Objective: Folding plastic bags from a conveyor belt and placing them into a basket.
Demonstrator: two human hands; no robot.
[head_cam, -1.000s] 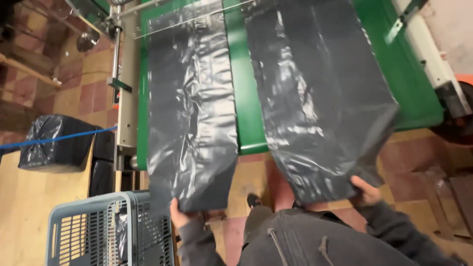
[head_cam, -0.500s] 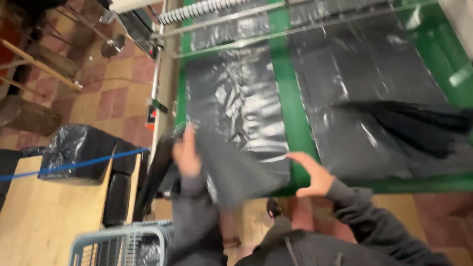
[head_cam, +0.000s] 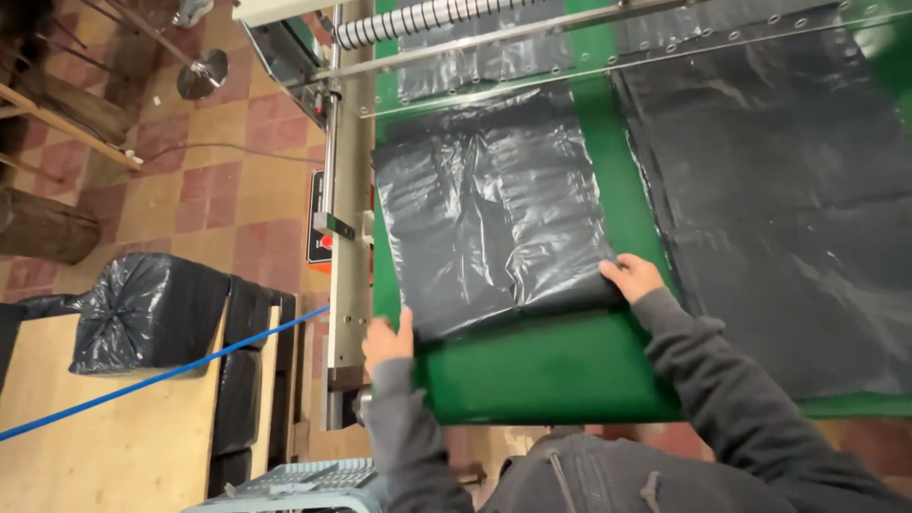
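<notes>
A stack of thin black plastic bags [head_cam: 494, 228] lay flat on the green machine bed [head_cam: 541, 370], its near edge held at both corners. The left hand [head_cam: 388, 340] pinched the left corner; the right hand [head_cam: 632, 277] pressed flat on the right. The film looked light, limp and slippery, best gripped at the edges. A wider black sheet [head_cam: 788, 199] lay alongside, a tied bag [head_cam: 142, 313] on the floor.

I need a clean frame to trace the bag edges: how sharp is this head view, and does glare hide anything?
Head view: sharp, with no motion smear on the left hand or right hand; soft glare streaks the left black bag along its wrinkles, yet its edges stay clear against the green belt; the right black bag looks duller.
</notes>
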